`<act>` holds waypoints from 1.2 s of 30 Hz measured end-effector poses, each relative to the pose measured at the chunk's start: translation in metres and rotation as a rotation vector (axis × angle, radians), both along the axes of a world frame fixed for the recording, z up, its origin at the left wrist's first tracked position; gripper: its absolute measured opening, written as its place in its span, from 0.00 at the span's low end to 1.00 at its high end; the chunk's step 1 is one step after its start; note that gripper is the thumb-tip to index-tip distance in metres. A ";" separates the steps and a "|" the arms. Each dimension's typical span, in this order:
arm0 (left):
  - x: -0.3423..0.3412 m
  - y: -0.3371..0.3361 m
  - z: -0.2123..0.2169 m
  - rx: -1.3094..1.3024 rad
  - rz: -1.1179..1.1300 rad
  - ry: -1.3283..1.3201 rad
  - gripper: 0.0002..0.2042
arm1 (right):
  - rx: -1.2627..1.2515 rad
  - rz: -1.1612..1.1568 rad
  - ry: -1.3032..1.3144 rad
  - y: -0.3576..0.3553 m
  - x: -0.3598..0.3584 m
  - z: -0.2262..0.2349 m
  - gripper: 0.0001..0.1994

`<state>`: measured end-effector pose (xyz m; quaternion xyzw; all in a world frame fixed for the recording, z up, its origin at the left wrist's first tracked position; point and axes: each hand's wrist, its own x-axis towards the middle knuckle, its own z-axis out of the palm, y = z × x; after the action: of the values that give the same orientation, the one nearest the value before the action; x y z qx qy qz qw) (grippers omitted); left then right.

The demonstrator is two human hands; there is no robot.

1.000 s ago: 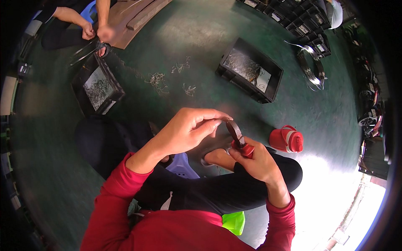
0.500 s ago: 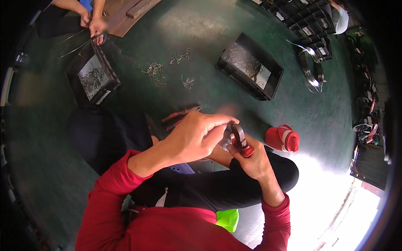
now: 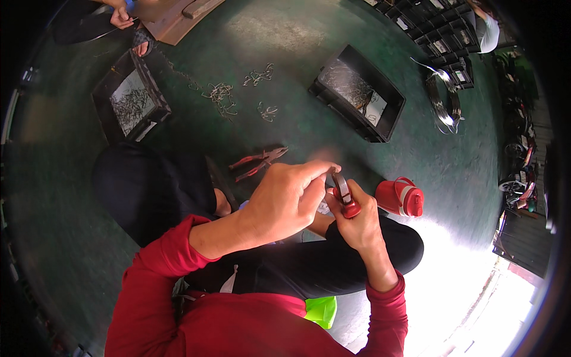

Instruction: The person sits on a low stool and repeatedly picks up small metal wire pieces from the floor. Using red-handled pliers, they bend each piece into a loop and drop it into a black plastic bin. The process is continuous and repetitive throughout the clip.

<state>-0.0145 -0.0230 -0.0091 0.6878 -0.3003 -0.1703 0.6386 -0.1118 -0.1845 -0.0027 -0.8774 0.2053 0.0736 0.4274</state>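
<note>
On the green floor, left to right, lie red-handled pliers (image 3: 258,162), above the left hand (image 3: 285,199), fingertips pinched at the dark head of a red-handled tool (image 3: 344,196) gripped in the right hand (image 3: 357,223), whose fist hides most of it.

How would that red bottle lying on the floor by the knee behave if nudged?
The red bottle lies on its side on the green floor, so it would probably roll rather than tip. Its rounded body looks hard and smooth, likely rigid and a little slippery. How full or heavy it is cannot be told. The loop handle might check the roll.
</note>
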 end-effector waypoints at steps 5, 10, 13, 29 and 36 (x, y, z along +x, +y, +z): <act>-0.006 -0.001 0.002 0.003 0.029 0.097 0.13 | -0.094 -0.009 -0.040 0.002 0.004 -0.007 0.12; -0.003 0.000 -0.001 0.031 0.002 0.126 0.13 | -0.135 -0.009 -0.154 0.005 0.005 -0.010 0.11; 0.008 -0.001 -0.002 0.029 -0.030 0.091 0.11 | -0.116 0.044 -0.182 0.002 0.008 -0.003 0.11; 0.023 -0.007 -0.005 -0.365 0.055 0.410 0.04 | 1.416 0.005 0.395 0.009 -0.017 0.008 0.22; 0.012 -0.009 -0.006 -0.418 0.061 0.198 0.04 | 1.484 -0.016 0.391 0.015 -0.017 0.017 0.24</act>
<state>-0.0021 -0.0316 -0.0156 0.5291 -0.2440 -0.1518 0.7984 -0.1286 -0.1699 0.0140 -0.3301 0.1805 0.3428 0.8608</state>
